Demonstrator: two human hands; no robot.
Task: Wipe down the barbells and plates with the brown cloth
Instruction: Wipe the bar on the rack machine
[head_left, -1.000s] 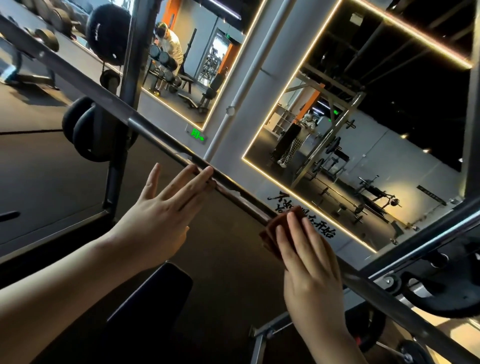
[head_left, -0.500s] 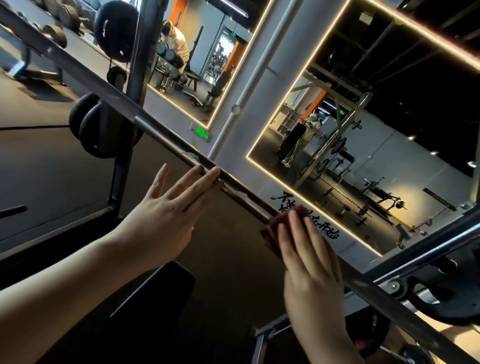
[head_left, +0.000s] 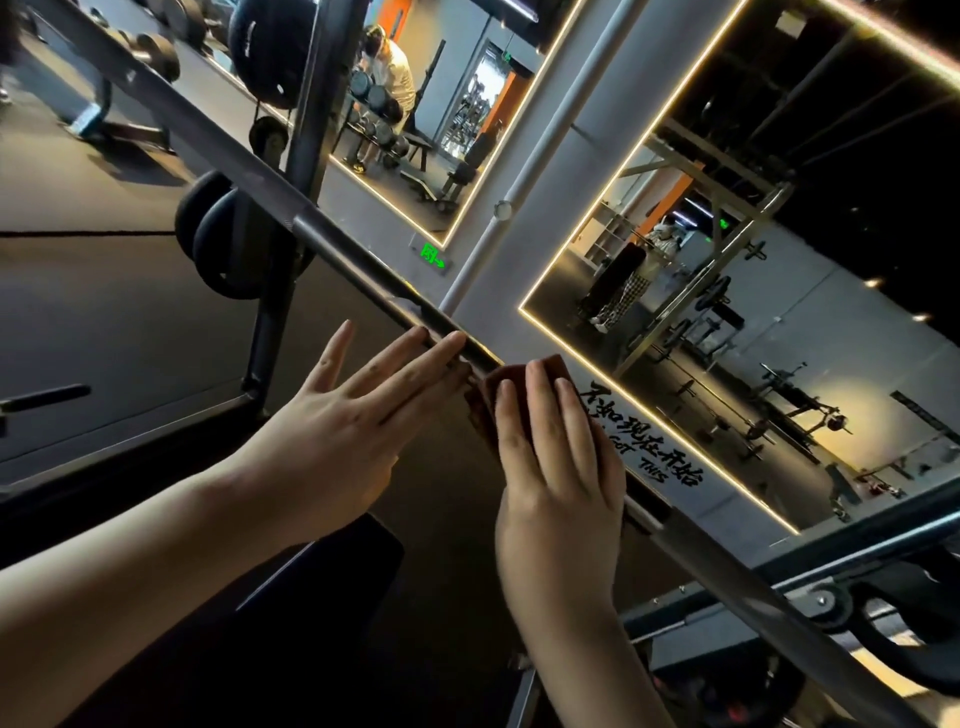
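The left hand (head_left: 332, 436) is spread flat, its fingers straight and slightly fanned, and the fingertips (head_left: 452, 343) rest on the barbell (head_left: 322, 234). Just beside it, the right hand (head_left: 556, 467) lays straight, close-set fingers over the brown cloth (head_left: 488, 395) and presses it onto the bar. Its thumb is hidden. The barbell slants from upper left to lower right across a dark rack upright (head_left: 311, 104), where black weight plates (head_left: 223, 249) hang low on the side. A black bench pad (head_left: 311, 587) sits under the forearms, over dark gym flooring (head_left: 104, 312). On the wall behind are mirrors (head_left: 753, 322) edged with glowing strips and a green exit sign (head_left: 432, 255).
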